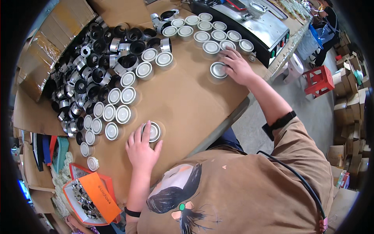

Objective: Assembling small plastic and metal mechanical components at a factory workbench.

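Note:
My left hand [142, 149] rests at the front middle of the cardboard-covered table. Its fingers are stretched out and its thumb is apart, touching the edge of a round jar-like piece with a white top [154, 132]. My right hand [238, 68] reaches over the right side with spread fingers. Its lower fingers lie at the rim of a single white-topped round piece [218, 70], while its upper fingertips reach another white-topped piece [227, 44] in the back group. The undersides of both hands are hidden.
A heap of black and silver metal rings [93, 66] fills the left, bordered by rows of white-topped pieces [123, 114]. A metal-topped machine [249, 25] stands at the back right. An orange-and-white box [102, 195] of small metal parts sits front left. A red stool [319, 81] and another person [328, 29] are beyond.

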Demonstrator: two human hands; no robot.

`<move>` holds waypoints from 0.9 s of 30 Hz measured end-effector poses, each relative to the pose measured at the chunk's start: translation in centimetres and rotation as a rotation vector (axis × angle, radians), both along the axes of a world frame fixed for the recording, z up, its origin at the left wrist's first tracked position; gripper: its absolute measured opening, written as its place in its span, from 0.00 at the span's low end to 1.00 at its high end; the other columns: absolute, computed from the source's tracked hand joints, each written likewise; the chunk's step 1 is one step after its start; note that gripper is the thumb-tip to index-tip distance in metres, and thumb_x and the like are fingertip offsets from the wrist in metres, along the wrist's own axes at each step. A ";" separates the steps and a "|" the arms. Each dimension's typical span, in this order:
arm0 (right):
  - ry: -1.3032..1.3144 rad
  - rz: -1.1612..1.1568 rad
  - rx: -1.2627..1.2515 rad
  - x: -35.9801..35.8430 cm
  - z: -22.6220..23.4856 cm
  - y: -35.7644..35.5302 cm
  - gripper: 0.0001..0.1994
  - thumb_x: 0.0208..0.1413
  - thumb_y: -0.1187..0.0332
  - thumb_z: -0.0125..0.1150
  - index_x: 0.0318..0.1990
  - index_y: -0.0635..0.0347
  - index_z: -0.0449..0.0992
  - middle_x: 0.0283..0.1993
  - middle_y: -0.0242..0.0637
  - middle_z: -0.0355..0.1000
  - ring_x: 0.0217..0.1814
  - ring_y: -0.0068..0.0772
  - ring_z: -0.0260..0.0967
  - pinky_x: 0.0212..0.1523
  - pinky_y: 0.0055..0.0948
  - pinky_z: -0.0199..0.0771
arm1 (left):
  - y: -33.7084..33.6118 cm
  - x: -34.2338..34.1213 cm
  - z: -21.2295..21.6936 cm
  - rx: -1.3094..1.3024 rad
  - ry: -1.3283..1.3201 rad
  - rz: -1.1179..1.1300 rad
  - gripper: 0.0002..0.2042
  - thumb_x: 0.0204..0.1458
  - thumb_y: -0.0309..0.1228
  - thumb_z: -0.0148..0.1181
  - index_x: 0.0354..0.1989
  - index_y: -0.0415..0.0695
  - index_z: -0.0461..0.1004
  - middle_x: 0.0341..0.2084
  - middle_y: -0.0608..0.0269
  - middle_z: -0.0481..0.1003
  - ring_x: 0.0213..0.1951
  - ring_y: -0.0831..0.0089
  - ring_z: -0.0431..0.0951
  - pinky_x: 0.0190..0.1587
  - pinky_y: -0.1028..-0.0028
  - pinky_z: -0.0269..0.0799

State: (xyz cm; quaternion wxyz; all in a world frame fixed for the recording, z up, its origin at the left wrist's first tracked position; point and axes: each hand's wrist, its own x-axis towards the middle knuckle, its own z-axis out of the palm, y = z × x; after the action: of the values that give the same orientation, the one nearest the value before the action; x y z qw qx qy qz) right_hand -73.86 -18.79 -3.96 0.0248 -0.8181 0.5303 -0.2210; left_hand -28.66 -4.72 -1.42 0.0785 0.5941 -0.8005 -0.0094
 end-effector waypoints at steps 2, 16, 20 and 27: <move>0.039 0.001 -0.040 -0.8 0.3 -0.8 0.19 0.59 0.63 0.61 0.58 0.50 0.76 0.72 0.39 0.62 0.80 0.52 0.47 0.74 0.57 0.55 | 0.0 -0.2 0.1 0.009 -0.008 0.007 0.40 0.45 0.44 0.71 0.71 0.59 0.65 0.61 0.62 0.72 0.61 0.54 0.70 0.62 0.52 0.65; 0.110 -0.480 -0.125 1.5 -0.5 6.4 0.25 0.50 0.64 0.65 0.59 0.43 0.74 0.67 0.40 0.65 0.73 0.47 0.58 0.72 0.60 0.51 | 0.0 -0.1 -0.4 -0.024 0.016 -0.010 0.40 0.44 0.42 0.72 0.70 0.57 0.66 0.58 0.60 0.73 0.59 0.54 0.72 0.61 0.53 0.65; 0.129 -0.596 -0.078 0.6 -0.8 7.1 0.25 0.55 0.63 0.63 0.63 0.41 0.72 0.72 0.40 0.60 0.78 0.54 0.49 0.72 0.70 0.45 | -0.2 -0.2 -0.4 -0.042 0.006 -0.016 0.40 0.44 0.42 0.72 0.70 0.57 0.66 0.57 0.60 0.74 0.58 0.54 0.72 0.60 0.52 0.66; 0.134 -0.843 0.082 1.3 -0.1 1.2 0.35 0.60 0.63 0.57 0.76 0.48 0.55 0.82 0.47 0.39 0.84 0.61 0.32 0.73 0.77 0.37 | -0.2 0.3 0.4 -0.038 -0.009 0.018 0.38 0.44 0.43 0.72 0.68 0.55 0.69 0.57 0.58 0.74 0.58 0.53 0.72 0.57 0.53 0.69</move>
State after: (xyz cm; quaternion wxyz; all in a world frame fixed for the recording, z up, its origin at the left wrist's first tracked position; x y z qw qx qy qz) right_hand -72.52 -17.55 -4.05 -0.0696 -0.5409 0.8269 -0.1371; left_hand -28.36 -4.96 -1.04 0.0859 0.5997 -0.7956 0.0092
